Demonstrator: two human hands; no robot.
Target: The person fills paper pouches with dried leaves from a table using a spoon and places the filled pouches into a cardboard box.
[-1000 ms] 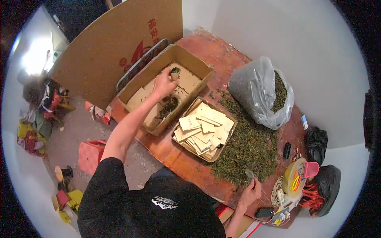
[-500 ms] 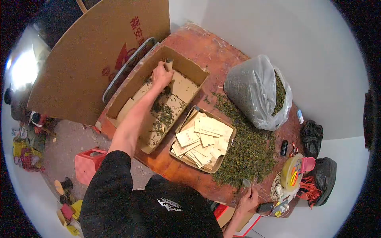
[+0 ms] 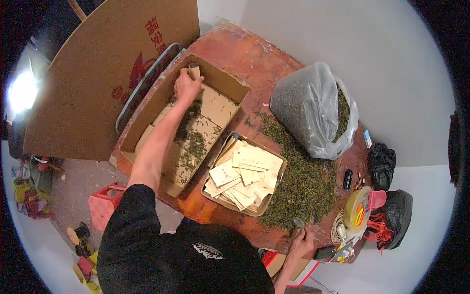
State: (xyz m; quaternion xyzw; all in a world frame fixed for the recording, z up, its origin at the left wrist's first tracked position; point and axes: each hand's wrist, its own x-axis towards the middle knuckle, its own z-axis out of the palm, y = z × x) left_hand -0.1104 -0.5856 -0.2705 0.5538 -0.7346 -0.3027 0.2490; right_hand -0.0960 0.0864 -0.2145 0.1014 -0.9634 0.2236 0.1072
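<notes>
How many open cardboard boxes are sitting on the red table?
2: a large box with the left hand inside, and a smaller box beside it holding pale flat pieces. More may be hidden.

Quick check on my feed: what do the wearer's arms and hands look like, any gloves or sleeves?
A black T-shirt with a white mountain-like print; its left sleeve is short, ending above the elbow. Left hand and right hand: no gloves, watch or cables visible.

Open passage crosses the scuffed red-brown counter (image 3: 240, 54) beyond the long brown cardboard box (image 3: 225, 82); on the right, a bulging translucent plastic bag (image 3: 311, 115) blocks the way
</notes>
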